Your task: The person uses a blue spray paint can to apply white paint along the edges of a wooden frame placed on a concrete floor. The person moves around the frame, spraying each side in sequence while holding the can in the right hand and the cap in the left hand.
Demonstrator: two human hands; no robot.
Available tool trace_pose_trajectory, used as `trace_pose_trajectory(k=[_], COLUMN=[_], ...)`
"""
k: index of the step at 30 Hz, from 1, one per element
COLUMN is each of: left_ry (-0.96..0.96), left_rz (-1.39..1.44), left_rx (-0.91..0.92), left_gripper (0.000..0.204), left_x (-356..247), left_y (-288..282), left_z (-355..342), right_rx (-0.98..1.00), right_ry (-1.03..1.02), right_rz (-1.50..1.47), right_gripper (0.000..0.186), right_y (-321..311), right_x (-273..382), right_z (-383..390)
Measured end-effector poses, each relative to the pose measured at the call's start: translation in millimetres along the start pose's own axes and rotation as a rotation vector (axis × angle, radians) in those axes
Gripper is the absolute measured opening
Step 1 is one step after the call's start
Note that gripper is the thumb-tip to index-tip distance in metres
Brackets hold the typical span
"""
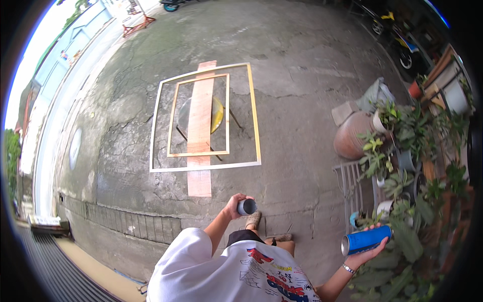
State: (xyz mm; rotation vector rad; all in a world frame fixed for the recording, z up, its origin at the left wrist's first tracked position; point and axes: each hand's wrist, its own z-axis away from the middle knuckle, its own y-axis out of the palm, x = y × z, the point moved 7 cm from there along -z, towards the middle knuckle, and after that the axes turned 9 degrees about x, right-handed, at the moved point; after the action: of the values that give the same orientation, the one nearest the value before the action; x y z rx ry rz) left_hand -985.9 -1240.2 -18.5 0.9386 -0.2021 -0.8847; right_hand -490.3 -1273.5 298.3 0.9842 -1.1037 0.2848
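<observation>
My left hand (235, 205) is wrapped round a short grey cap (246, 207), its dark hollow side facing up. Off to the right, my right hand (363, 257) grips a blue spray can (368, 240), which lies tilted with its silver end to the left. Ahead of my left hand, a pinkish wooden plank (201, 118) rests across a round stool (217, 115) with a yellow patch. Two rectangular frames lie on the plank: a larger outer frame (255, 121), whitish on its left and near sides and yellowish on the right, and a smaller cream inner frame (227, 116).
Potted plants (402, 186) crowd the right side, beside a large clay jar (351, 136), a concrete block (343, 112) and a metal rack (354, 181). Motorcycles (402, 50) stand at the far right. A corrugated roof sheet (58, 267) is at lower left. The concrete floor is cracked.
</observation>
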Motion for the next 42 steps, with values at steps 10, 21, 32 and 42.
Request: trace_pose_trajectory(k=[10,21,32,42], left_ry=[0.398,0.513,0.55,0.32], left_rz=[0.198,0.365,0.129,-0.146], left_rx=[-0.048,-0.438,-0.616,-0.821], left_gripper=[0.046,0.059,0.061,0.069], left_x=[42.9,195.8,160.6,156.9], left_y=[117.4,125.4,171.2,231.0], left_z=[-70.4,-141.3,-228.2,-301.7], right_rx=[0.482,0.772,0.913,1.154], right_ry=[-0.13,-0.032,0.17,0.486], right_rz=[0.448,0.394,0.337,0.429], right_gripper=[0.082,0.09,0.092,0.095], right_y=[109.6,182.0,252.3,247.0], right_x=[2.2,-42.3,-165.8,-343.2], right_z=[-215.7,-438.2,-490.7,-511.6])
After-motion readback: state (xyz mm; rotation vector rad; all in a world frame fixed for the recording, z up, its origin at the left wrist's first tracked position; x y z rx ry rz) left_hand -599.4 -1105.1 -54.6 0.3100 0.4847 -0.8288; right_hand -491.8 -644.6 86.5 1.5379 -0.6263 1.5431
